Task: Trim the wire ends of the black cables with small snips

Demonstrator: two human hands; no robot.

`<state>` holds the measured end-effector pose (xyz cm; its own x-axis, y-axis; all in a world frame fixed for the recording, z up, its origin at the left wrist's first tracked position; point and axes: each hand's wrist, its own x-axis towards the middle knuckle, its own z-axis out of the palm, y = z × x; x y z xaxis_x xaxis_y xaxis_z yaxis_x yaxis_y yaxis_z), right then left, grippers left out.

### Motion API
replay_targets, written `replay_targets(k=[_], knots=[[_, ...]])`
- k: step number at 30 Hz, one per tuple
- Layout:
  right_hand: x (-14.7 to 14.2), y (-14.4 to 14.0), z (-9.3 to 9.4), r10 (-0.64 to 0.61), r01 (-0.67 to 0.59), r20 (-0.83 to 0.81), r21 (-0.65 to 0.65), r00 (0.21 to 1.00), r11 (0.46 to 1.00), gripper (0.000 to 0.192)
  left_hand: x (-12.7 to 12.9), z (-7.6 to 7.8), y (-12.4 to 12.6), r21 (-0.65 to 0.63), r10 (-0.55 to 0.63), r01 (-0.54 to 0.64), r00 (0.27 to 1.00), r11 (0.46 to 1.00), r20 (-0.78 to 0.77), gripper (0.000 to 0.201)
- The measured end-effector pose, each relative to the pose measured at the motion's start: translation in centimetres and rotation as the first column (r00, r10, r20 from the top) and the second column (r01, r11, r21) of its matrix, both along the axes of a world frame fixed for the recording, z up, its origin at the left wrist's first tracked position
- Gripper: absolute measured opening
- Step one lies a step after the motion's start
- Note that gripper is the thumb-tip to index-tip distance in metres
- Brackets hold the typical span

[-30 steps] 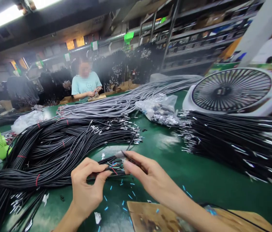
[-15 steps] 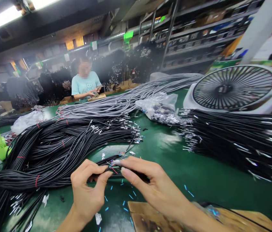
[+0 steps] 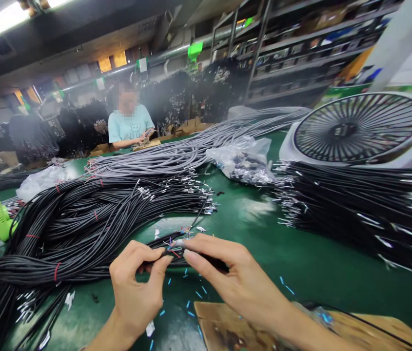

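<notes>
My left hand (image 3: 138, 280) is closed in a pinch on the end of a black cable (image 3: 165, 252). Thin coloured wires (image 3: 174, 252), among them red, green, blue and purple, fan out of that end towards the right. My right hand (image 3: 224, 273) is closed around a dark piece with a pale grey tip (image 3: 179, 243); its kind is mostly hidden by the fingers. That tip lies right at the coloured wires, but whether it touches them I cannot tell. Just behind both hands, another stripped cable end (image 3: 186, 230) rests on the green table.
Bundles of black cable (image 3: 92, 219) lie left, with grey cables (image 3: 154, 158) behind. A plastic bag (image 3: 242, 158), a white fan (image 3: 359, 129) and more black cables (image 3: 355, 209) stand right. Blue scraps (image 3: 198, 294) and a wooden board (image 3: 224, 324) are nearest me. Across sits a person (image 3: 130, 124).
Both hands have shifted very slightly to the right in the picture, keeping the same grips. The view has tilted a little. Across the table, the person's hands have moved slightly.
</notes>
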<state>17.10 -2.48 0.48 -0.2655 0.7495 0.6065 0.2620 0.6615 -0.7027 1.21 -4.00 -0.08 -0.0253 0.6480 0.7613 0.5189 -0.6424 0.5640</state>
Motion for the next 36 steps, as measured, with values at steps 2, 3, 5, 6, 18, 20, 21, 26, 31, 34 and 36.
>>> replay_targets(k=[2,3,5,6,18,20,21,26,31,34,36], knots=[[0.0,0.0,0.0,-0.017,0.017,0.001,-0.001,1.000,1.000,0.023,0.2,0.0,-0.1,-0.033,0.014,-0.014,1.000,0.999,0.002,0.009],[-0.1,0.0,0.0,-0.024,0.024,0.000,0.000,1.000,1.000,0.023,0.2,0.0,-0.1,-0.056,0.028,-0.027,1.000,0.998,0.007,0.006],[-0.1,0.0,0.0,-0.037,0.037,-0.006,0.009,0.999,0.999,0.022,0.3,0.0,-0.1,-0.092,0.059,-0.057,0.998,0.994,0.026,0.003],[-0.1,0.0,0.0,-0.044,0.044,-0.007,0.015,0.999,0.999,0.022,0.3,-0.1,-0.1,-0.102,0.069,-0.065,0.997,0.993,0.035,0.003],[0.0,0.1,-0.3,-0.083,0.082,0.030,0.056,0.996,0.995,0.023,-0.2,-0.1,0.1,-0.291,-0.032,0.036,0.999,0.956,0.019,0.031],[0.0,0.0,-0.4,-0.070,0.067,0.045,0.064,0.996,0.996,0.023,-0.1,-0.1,0.2,-0.324,-0.054,0.058,0.998,0.944,0.023,0.033],[0.0,0.0,-0.4,-0.069,0.065,0.051,0.067,0.996,0.996,0.023,-0.1,0.0,0.2,-0.336,-0.059,0.065,0.998,0.940,0.027,0.033],[0.1,-0.1,0.1,-0.188,0.189,-0.018,0.015,0.982,0.982,0.020,0.0,0.0,0.2,-0.333,-0.013,0.030,0.999,0.942,0.053,0.026],[0.0,-0.2,0.7,-0.148,0.148,-0.006,0.045,0.989,0.988,0.032,0.3,0.1,0.0,-0.167,0.005,-0.002,1.000,0.986,0.017,0.016],[0.0,0.0,0.4,-0.096,0.096,0.008,0.041,0.995,0.995,0.026,0.5,0.0,-0.1,-0.098,-0.023,0.024,1.000,0.995,0.009,0.014],[0.1,0.2,0.1,-0.088,0.088,0.006,-0.001,0.996,0.996,0.024,0.6,-0.1,-0.1,-0.083,-0.041,0.042,0.999,0.996,0.009,0.013]])
